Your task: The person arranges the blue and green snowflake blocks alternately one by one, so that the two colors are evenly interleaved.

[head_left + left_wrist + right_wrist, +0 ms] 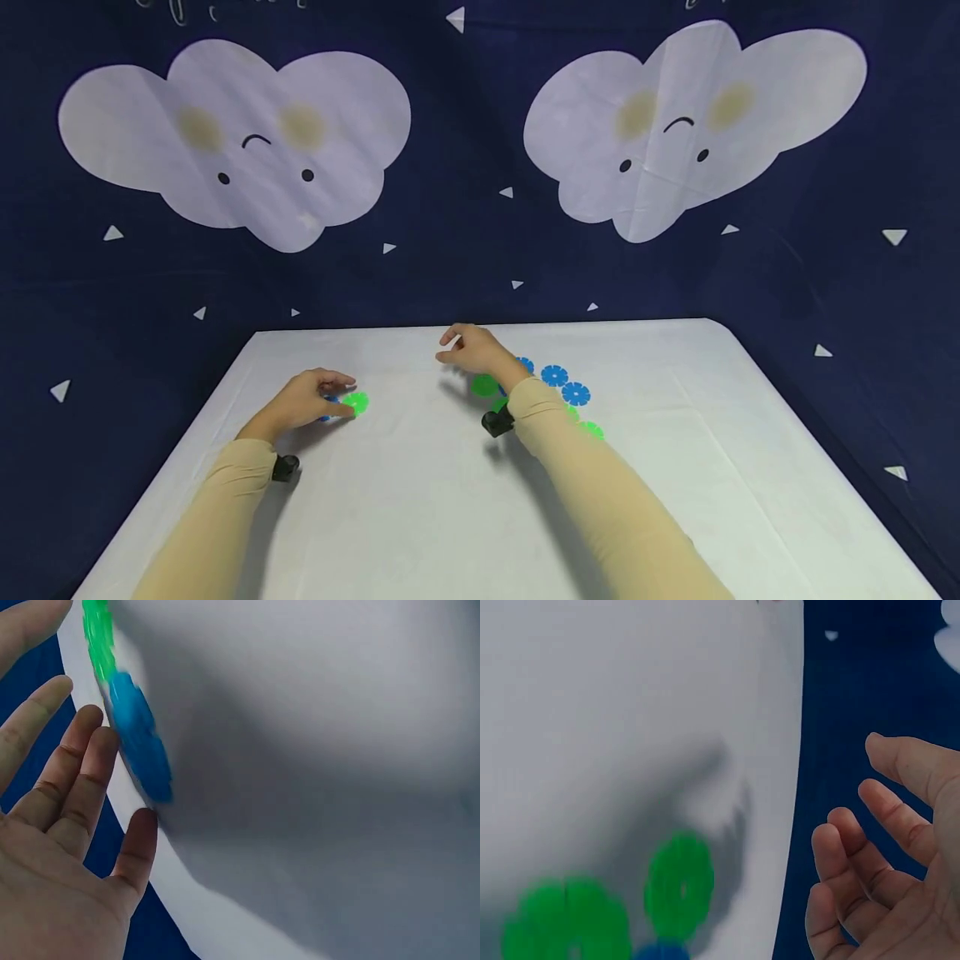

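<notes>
On the left of the white table, my left hand [302,400] hovers by a notched green plastic disc [357,404] with its fingers loosely spread. A blue disc [141,736] lies beside the green one, partly hidden by the hand in the head view. The left fingertips come close to the discs; whether they touch cannot be told. My right hand [474,348] is raised over the table's far middle, fingers loosely bent and holding nothing. Below it lies another green disc [484,385], which the right wrist view shows as a green disc [679,886] apart from the fingers.
Blue discs [554,376] and green discs [592,430] lie right of centre, some hidden behind the right forearm. The white table [420,500] ends at a dark blue cloth [465,275] printed with clouds. Each wrist wears a small black camera [497,422].
</notes>
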Motion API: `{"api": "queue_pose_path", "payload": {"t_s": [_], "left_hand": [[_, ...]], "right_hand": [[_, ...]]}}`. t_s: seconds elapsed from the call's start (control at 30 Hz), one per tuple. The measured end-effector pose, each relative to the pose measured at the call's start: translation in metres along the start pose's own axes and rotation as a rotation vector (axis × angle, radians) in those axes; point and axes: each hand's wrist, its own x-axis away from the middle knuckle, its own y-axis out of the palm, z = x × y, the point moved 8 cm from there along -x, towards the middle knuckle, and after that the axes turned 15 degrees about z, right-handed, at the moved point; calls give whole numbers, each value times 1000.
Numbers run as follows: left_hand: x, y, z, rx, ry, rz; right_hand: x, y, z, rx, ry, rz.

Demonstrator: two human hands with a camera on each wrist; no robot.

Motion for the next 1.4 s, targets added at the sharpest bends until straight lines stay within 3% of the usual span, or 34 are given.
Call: {"api": "queue_pose_path", "payload": {"t_s": [0.13, 0.27, 0.6, 1.07, 1.4], "left_hand": [[-3, 7, 14, -19, 72, -10], [-6, 10, 19, -15, 125, -9], [-8, 13, 18, -12, 131, 3], [-6, 13, 15, 2, 123, -10], [-4, 11, 20, 5, 114, -18]], "right_hand": [[-4, -20, 22, 44, 23, 23], [-8, -39, 46, 86, 58, 48], [-5, -73, 93, 174, 171, 79], [7, -72, 118, 175, 231, -3], [6, -65, 129, 178, 280, -11]]}}
